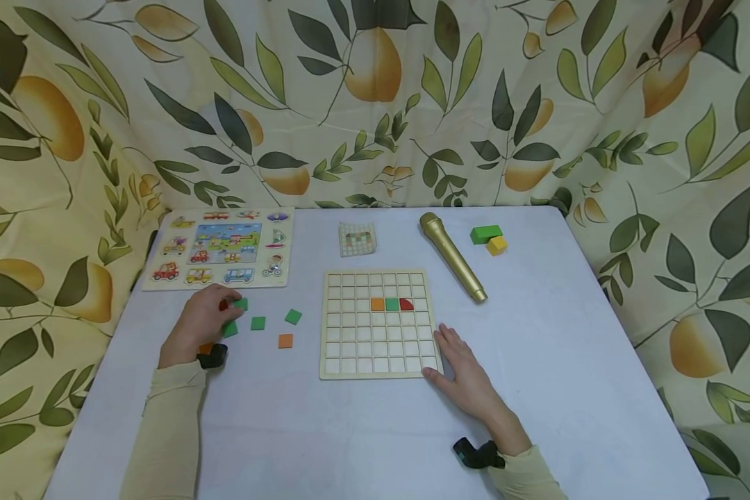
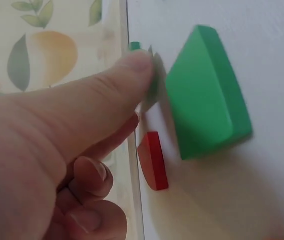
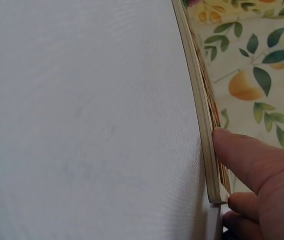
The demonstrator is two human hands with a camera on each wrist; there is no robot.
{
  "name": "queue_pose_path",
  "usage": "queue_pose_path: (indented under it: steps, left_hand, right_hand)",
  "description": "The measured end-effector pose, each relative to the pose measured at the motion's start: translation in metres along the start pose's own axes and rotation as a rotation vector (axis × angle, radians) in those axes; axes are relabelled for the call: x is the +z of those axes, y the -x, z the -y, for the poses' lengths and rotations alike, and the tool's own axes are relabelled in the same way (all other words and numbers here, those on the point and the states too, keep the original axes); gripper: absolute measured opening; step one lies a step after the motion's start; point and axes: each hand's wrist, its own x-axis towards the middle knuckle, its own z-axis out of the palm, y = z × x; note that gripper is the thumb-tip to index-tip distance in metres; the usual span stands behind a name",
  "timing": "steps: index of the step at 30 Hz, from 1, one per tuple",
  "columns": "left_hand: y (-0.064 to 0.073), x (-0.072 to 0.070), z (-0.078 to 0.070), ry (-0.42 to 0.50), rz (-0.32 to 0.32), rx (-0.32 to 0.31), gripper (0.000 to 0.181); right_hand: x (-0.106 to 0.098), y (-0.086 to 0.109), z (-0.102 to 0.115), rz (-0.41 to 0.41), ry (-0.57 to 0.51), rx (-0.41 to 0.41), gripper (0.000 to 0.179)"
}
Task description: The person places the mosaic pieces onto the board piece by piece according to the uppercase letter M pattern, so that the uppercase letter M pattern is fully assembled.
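Observation:
My left hand (image 1: 201, 318) is over the loose tiles left of the board, its thumb and index finger pinching a green tile (image 1: 242, 303). Close by lie another green tile (image 1: 230, 329) and a red tile (image 2: 154, 162); an orange tile (image 1: 205, 348) is partly hidden under the wrist. With fingers extended, my right hand (image 1: 465, 378) rests at the right edge of a wooden grid board (image 1: 351, 335), thumb on its near corner. On the board, an orange tile (image 1: 378, 304), a green tile (image 1: 392, 304) and a rounded red tile (image 1: 406, 304) form a row.
Between hand and board lie green tiles (image 1: 258, 323) and an orange tile (image 1: 285, 341). A picture puzzle board (image 1: 185, 265) is at the back left. Behind the grid are a small pattern card (image 1: 357, 239), a gold microphone (image 1: 453, 257), and green (image 1: 486, 235) and yellow blocks (image 1: 496, 245).

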Motion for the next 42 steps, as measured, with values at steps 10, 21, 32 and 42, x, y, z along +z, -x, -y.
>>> queue_pose_path:
  steps: [10, 21, 32, 42]
  left_hand:
    - [-0.003, -0.003, -0.019, 0.103, -0.028, 0.022, 0.035]
    - [-0.022, 0.009, -0.065, 0.115, -0.05, 0.189, 0.033]
    - [-0.041, 0.031, -0.111, 0.133, -0.054, 0.282, 0.036]
    - [-0.05, 0.057, -0.146, 0.093, 0.022, 0.341, 0.033]
  right_hand:
    - [0.0, -0.001, 0.0, 0.006, 0.009, 0.011, 0.079]
    - [0.0, -0.001, 0.0, 0.01, 0.007, 0.023, 0.079]
    - [0.0, -0.001, 0.0, 0.007, 0.01, 0.007, 0.079]
    - [0.0, -0.001, 0.0, 0.011, 0.014, 0.012, 0.079]
